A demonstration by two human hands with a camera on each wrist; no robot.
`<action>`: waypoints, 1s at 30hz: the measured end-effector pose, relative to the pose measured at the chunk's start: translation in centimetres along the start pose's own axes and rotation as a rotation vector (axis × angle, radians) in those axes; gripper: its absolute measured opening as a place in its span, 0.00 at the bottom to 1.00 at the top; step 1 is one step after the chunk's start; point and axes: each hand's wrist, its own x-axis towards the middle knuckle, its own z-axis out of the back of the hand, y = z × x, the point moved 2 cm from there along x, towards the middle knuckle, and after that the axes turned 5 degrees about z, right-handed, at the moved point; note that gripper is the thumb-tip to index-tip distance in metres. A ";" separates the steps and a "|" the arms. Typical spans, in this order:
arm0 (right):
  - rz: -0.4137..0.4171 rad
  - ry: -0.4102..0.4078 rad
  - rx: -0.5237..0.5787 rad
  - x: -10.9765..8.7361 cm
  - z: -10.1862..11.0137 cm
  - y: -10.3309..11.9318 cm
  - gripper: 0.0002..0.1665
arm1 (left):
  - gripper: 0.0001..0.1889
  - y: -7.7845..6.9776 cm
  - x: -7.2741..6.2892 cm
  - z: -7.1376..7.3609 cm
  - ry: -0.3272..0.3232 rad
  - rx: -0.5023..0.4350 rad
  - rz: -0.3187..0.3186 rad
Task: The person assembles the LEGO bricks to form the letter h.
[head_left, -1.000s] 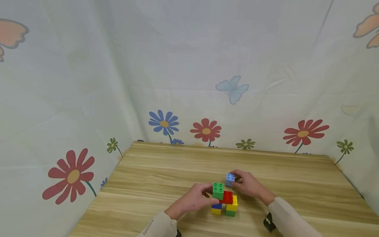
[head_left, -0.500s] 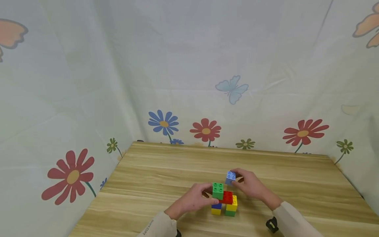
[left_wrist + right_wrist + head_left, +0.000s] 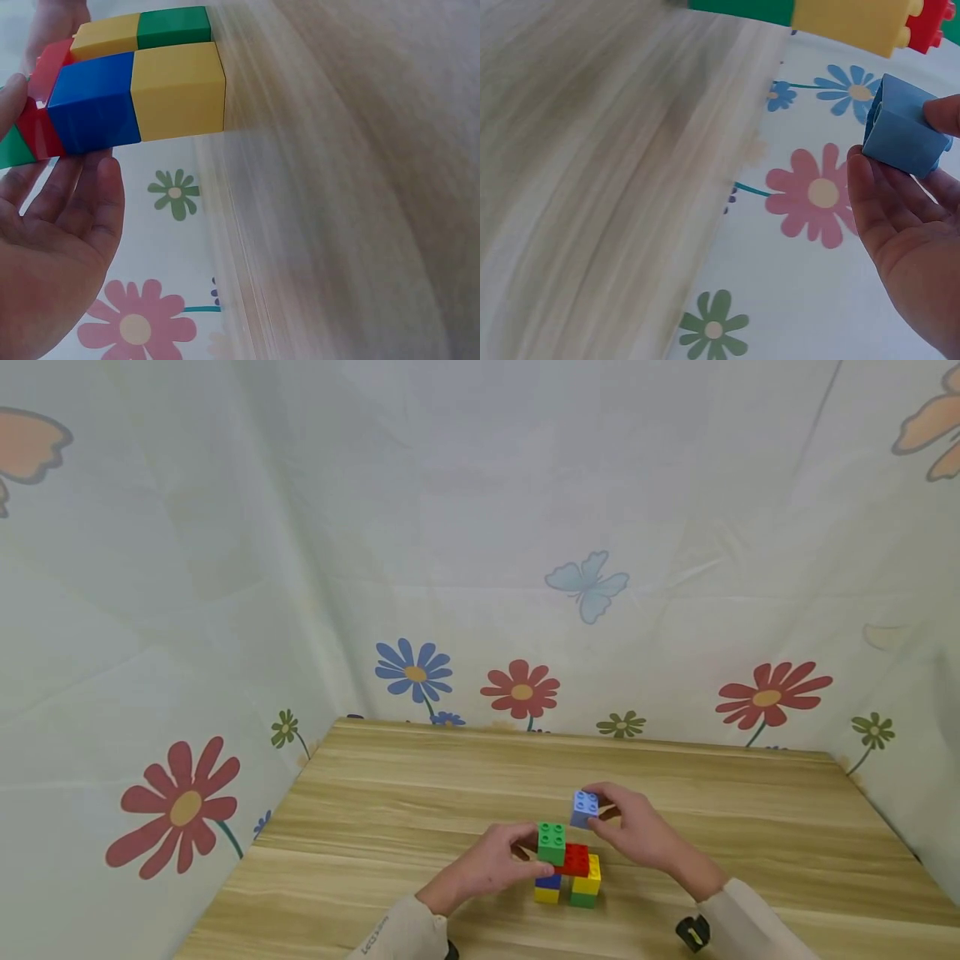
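My left hand (image 3: pixel 495 864) grips the upper left of a small toy-brick build, thumb in front and fingers behind, around the green brick (image 3: pixel 552 843) and the red brick (image 3: pixel 574 860). That red brick bridges two columns. The left one is a blue brick (image 3: pixel 94 101) over a yellow brick (image 3: pixel 178 91); the right one is a yellow brick (image 3: pixel 587 878) over a green brick (image 3: pixel 582 900). Behind the build, my right hand (image 3: pixel 637 831) pinches a light-blue brick (image 3: pixel 907 127) between thumb and fingers, studs up and hollow underside showing in the right wrist view.
The build stands on a wood-grain table (image 3: pixel 420 777). A white cloth (image 3: pixel 465 527) printed with flowers and butterflies rises behind the table and along its sides. A black strap (image 3: pixel 692 933) shows at the right sleeve.
My right hand has raised the light-blue brick slightly, its forearm shifting a little to the right. The left hand and the build have stayed in place.
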 end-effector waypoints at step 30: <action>0.147 -0.057 0.014 -0.5 1.2 4.3 0.24 | 0.14 0.0 0.0 0.1 0.008 -0.011 -0.014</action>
